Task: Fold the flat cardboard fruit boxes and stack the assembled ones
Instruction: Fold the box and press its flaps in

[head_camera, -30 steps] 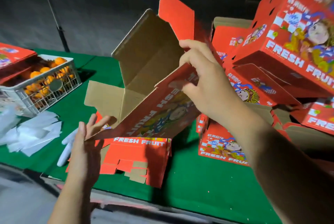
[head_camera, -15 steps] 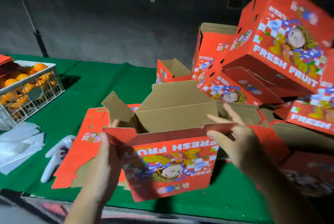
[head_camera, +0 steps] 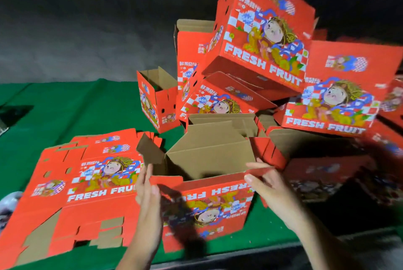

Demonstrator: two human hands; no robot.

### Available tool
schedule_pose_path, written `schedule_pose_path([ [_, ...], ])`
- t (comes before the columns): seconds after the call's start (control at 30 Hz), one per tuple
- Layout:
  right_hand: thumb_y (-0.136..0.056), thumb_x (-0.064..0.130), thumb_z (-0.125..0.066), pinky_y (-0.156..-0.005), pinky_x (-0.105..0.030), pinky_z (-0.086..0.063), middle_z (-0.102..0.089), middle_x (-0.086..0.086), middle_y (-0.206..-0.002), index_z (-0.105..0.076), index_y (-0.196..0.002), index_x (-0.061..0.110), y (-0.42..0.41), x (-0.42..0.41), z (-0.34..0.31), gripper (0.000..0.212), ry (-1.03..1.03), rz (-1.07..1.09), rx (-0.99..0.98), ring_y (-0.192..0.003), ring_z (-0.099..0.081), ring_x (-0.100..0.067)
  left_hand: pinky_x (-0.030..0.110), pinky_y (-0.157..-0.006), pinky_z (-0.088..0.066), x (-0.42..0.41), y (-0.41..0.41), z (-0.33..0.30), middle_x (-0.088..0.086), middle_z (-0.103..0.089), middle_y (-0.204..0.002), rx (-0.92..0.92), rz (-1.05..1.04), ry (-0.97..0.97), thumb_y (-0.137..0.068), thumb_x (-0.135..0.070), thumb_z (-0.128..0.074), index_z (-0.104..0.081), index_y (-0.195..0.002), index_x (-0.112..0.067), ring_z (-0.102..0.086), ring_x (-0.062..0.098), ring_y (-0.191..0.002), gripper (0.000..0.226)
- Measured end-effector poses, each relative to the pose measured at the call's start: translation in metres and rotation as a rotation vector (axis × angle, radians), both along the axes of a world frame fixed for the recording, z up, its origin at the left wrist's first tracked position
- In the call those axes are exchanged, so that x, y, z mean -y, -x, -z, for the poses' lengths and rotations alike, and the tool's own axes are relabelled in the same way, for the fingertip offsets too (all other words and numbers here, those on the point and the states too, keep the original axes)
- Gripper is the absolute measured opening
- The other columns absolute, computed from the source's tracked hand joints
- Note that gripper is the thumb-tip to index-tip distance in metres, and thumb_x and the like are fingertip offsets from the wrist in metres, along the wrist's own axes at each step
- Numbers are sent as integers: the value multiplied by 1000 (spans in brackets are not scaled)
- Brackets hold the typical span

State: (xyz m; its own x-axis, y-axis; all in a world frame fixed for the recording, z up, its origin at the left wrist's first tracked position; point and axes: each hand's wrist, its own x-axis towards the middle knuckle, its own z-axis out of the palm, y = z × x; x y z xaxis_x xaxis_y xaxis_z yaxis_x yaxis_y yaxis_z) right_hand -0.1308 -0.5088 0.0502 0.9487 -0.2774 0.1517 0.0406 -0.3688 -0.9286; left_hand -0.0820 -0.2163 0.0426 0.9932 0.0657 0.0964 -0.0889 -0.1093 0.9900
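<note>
"FRESH FRUIT" stands in white on the flat box (head_camera: pixel 87 182) and the piled boxes (head_camera: pixel 261 36). The open box (head_camera: pixel 207 206) shows it upside down (Chinese characters above are too small to read).

- My left fingers (head_camera: pixel 145 179) cover the left end of the open box's (head_camera: pixel 209 208) front rim.
- The boxes (head_camera: pixel 388 138) at the desk's right edge smear into blur and run out of view.
- A white thing (head_camera: pixel 8 206) at the left edge is cut off; I cannot tell what it is.

Both forearms reaching forward, left hand (head_camera: pixel 148 193) edge-on with straight fingers, right hand (head_camera: pixel 269 189) open, fingers spread leftward.
</note>
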Motion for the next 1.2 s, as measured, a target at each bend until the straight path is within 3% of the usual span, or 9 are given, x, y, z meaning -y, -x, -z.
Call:
schedule_pose_path([
  [0.13,-86,70,-61,-100,-7,-37,-55,48,-119,-69,-112,52,-13,19,-1,33,107,-8,-75,-123,-45,23,35,-124,-19,15,-27,4,-2,-25,-167,-58,-35,-228,-98,-64,-30,-35,-159,-19,-26,16,-151,76],
  [0.23,-86,87,-39,-104,-26,-40,-52,34,-130,-62,-123,49,-16,30,-1,58,302,-33,-202,-127,-48,6,22,-125,-5,9,-28,8,5,-19,-168,170,19,-463,-96,-62,-20,-30,-161,-11,-13,12,-155,83],
  [0.47,-92,68,-50,-62,-37,-40,-55,-3,-74,-50,-65,18,-37,17,8,57,383,235,-138,-69,-57,-24,58,-113,-24,19,-37,7,4,-26,-156,75,-218,-765,-95,-58,-55,-39,-154,-36,-29,39,-137,65],
  [0.57,-93,49,-65,-88,-35,-44,-57,1,-118,-62,-117,22,-46,17,16,36,258,227,-127,-112,-56,-21,58,-108,-26,14,-44,3,3,-32,-153,60,-259,-874,-91,-56,-67,-44,-150,-40,-32,40,-133,65],
  [0.63,-93,35,-72,-116,-34,-27,-27,8,-155,-12,-159,45,-46,16,11,89,93,165,-128,-144,-28,-11,55,-109,-25,9,-52,0,4,-34,-158,48,-177,-871,-93,-55,-66,-43,-153,-40,-31,40,-134,66],
  [0.8,-100,23,-63,-124,-34,-5,12,23,-167,21,-150,61,-44,18,6,106,295,27,-24,-152,11,5,41,-97,-35,13,-64,-3,-5,-44,-159,437,80,-882,-83,-19,-64,-52,-150,-23,-49,29,-113,69],
  [0.97,-102,4,-46,-119,-32,-33,-23,9,-169,20,-156,49,-45,4,8,97,524,-55,7,-151,-32,-14,42,-87,-42,15,-75,-6,-15,-67,-124,488,333,-1001,-87,-24,-54,-67,-125,-33,-60,25,-104,41],
  [1.03,-100,0,-44,-123,-25,-23,-12,14,-170,8,-161,43,-45,3,9,91,571,-65,3,-154,-20,-5,41,-83,-43,20,-89,-18,-5,-66,-114,436,375,-1029,-89,-39,-43,-64,-127,-30,-62,34,-97,44],
  [1.2,-100,-1,-45,-124,-16,-8,-12,25,-165,-26,-162,26,-46,13,16,70,580,-110,60,-153,-7,8,43,-97,-49,56,-136,-28,1,-63,-141,237,328,-1286,-99,-58,-40,8,-159,-48,-69,33,-108,78],
])
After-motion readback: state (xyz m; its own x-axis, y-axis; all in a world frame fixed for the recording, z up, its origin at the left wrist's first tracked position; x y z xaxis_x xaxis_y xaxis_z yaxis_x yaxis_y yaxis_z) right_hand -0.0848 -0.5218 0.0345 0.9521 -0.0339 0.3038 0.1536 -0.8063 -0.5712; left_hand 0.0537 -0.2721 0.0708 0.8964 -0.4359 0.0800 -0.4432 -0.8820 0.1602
